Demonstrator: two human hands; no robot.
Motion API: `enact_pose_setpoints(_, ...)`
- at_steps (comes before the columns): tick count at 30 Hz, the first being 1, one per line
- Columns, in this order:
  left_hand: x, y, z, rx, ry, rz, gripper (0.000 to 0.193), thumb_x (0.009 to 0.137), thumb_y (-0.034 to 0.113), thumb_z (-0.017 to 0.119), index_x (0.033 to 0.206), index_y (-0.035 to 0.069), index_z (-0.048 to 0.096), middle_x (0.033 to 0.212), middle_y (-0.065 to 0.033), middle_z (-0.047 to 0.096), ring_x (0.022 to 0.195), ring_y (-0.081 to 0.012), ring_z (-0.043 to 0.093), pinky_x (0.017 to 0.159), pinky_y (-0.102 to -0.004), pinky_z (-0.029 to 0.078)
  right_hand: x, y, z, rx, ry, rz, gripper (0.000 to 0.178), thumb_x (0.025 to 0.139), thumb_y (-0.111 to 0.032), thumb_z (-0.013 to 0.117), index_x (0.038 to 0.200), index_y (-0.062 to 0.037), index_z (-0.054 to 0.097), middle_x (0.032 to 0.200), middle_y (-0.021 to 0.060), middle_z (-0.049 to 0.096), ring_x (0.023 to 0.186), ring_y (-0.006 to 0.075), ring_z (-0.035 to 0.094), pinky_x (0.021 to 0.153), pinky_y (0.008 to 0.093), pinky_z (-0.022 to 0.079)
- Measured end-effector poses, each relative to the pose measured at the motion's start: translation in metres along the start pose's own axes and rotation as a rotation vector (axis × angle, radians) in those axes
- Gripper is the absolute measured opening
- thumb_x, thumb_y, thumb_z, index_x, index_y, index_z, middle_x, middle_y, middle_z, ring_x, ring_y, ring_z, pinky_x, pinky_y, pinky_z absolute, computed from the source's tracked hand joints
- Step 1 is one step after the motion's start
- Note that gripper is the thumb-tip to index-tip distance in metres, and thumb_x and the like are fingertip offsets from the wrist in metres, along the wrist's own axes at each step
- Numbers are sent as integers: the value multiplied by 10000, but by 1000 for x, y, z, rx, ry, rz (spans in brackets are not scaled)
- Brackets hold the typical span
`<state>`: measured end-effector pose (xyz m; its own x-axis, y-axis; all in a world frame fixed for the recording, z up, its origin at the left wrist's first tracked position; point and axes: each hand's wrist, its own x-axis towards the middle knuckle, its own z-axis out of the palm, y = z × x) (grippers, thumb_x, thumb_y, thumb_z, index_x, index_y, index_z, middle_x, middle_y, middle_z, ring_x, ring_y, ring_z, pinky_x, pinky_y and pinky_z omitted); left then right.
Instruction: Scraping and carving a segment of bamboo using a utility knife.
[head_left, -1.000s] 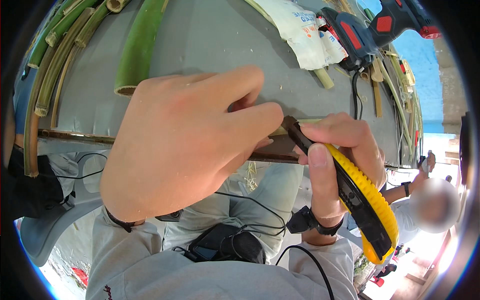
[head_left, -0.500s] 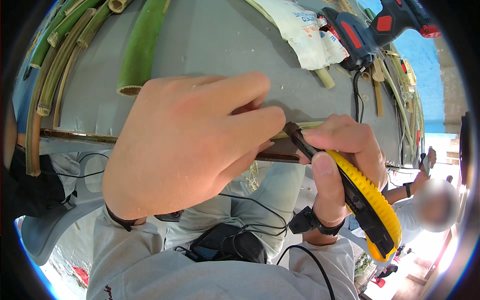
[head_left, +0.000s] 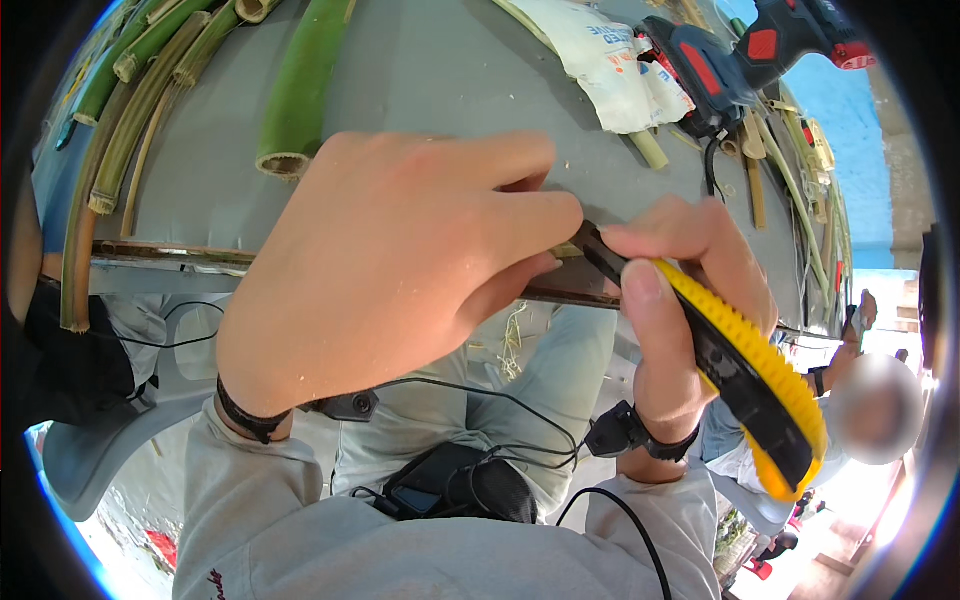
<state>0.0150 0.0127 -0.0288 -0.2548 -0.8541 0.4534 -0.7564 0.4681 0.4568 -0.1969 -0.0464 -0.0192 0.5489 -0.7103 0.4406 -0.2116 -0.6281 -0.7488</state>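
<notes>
Right hand on knife, left hand curled, both over the near counter edge

Clock read from view centre, 12 pointing away from the person. Right hand [head_left: 725, 250], 2 to 3 o'clock: gripping a yellow-and-black utility knife [head_left: 770, 400], thumb along its side. Knife slants from near centre toward 4 o'clock, its yellow end nearer the person than the counter's front edge [head_left: 570, 295]. Its black nose is close by the left index finger; contact: cannot tell. Left hand [head_left: 400, 260], 10 o'clock: fingers bent, underside hidden; cannot tell whether it holds anything.

Room: widest stretch of grey counter [head_left: 440, 70] at 12, between a green bamboo tube [head_left: 305, 90] at 11 and a white packet [head_left: 605, 65] at 1. Tighter sides: bamboo lengths [head_left: 140, 130] at 10, one overhanging the edge; power tool [head_left: 720, 75] between 1 and 2.
</notes>
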Motion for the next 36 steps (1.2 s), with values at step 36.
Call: enact_pose_setpoints(36,-7,-1,4,-80,45,31,256,780,44,777,888,58,545,889,-73,532,672,-323,582,572,-417,433,10,-8,19,-71,64,38,193,959,-169,608,812,-44,599,630,64,546,522,157,461,519,310,413)
